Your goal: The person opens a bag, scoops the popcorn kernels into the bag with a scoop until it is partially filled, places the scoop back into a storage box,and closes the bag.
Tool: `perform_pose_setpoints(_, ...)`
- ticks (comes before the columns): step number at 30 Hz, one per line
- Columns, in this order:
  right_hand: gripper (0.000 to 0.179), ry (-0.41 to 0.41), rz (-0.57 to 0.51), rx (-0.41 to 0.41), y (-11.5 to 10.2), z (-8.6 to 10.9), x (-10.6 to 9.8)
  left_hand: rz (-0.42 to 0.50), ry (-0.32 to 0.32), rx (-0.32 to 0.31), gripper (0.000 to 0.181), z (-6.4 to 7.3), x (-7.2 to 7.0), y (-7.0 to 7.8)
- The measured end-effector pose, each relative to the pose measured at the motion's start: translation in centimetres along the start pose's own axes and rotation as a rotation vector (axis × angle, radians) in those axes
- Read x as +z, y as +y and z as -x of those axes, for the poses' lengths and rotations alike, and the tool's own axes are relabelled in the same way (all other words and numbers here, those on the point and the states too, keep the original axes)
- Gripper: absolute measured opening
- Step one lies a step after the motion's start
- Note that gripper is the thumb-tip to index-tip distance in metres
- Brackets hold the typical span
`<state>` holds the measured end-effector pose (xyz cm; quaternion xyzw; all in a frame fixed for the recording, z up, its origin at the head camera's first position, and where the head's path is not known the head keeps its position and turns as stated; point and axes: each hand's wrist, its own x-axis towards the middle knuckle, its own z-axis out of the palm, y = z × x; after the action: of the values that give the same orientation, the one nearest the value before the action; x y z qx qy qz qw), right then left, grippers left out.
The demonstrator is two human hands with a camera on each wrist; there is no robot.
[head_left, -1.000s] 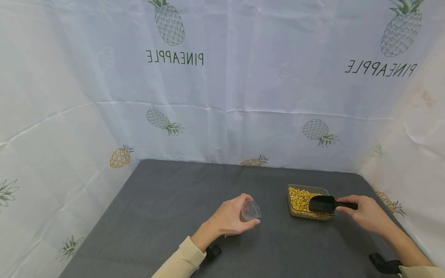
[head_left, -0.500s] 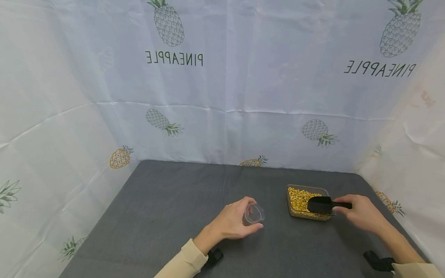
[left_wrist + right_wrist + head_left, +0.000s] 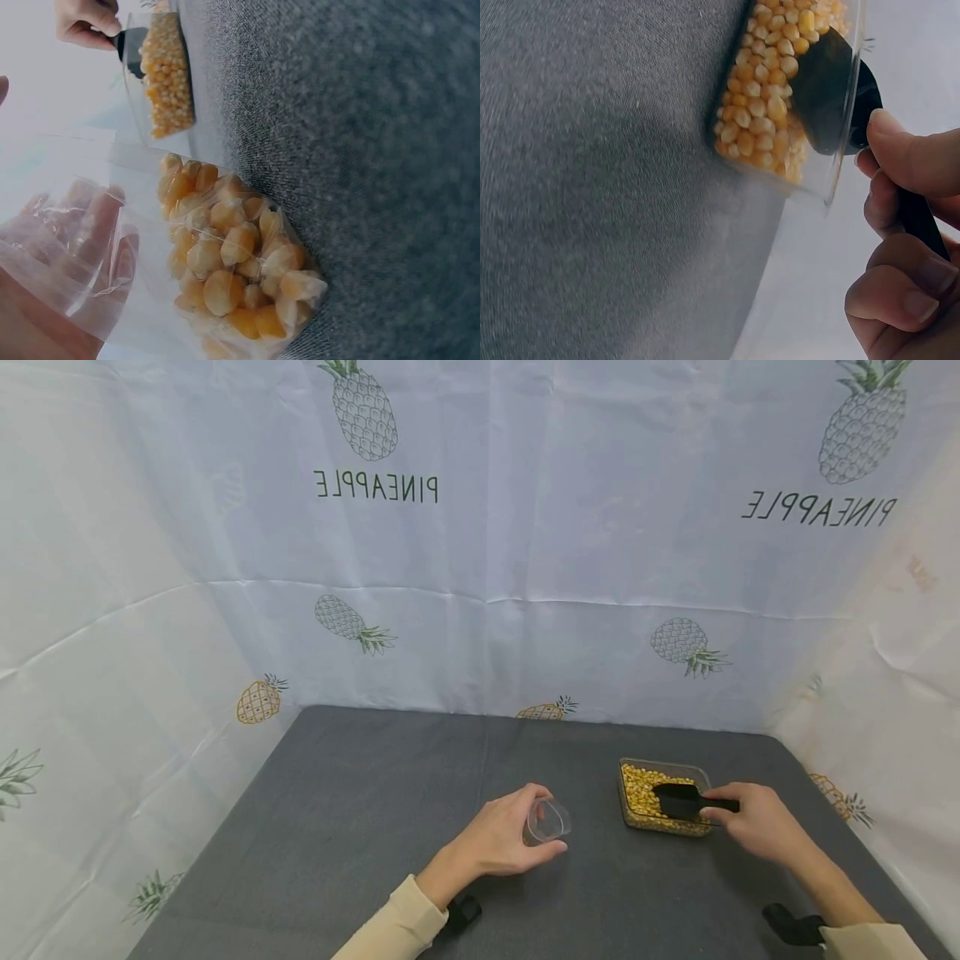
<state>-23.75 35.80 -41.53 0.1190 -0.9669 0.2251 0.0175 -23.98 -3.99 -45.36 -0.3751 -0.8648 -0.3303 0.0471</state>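
Note:
My left hand (image 3: pixel 501 833) holds a clear plastic bag (image 3: pixel 548 822) by its sides, its mouth spread open. In the left wrist view corn kernels (image 3: pixel 232 255) fill the bag's bottom, which sits at the grey table surface. My right hand (image 3: pixel 761 818) grips the handle of a black scoop (image 3: pixel 681 802), with the thumb (image 3: pixel 907 157) along it. The scoop's blade reaches into a clear rectangular container (image 3: pixel 628 802) of yellow corn kernels (image 3: pixel 761 97). Through the container wall, in the right wrist view, the blade's tip is down among the kernels.
The grey table (image 3: pixel 360 802) has a white curtain (image 3: pixel 480 527) with printed pineapples around its back and sides. The container stands to the right of the bag, with a stretch of table between them. Black straps (image 3: pixel 793 927) sit at both wrists.
My right hand has moved left, pushing the scoop further into the corn kernels. My left hand has shifted slightly right and nearer with the bag, then stayed still.

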Motion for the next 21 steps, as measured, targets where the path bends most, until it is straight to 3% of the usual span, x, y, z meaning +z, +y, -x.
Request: perform_pose_setpoints(21,0.030,0.004,-0.043,0.047,-0.1,-1.2,2.3,-0.003,-0.022,-0.018,0.061,0.1,-0.3,0.0)
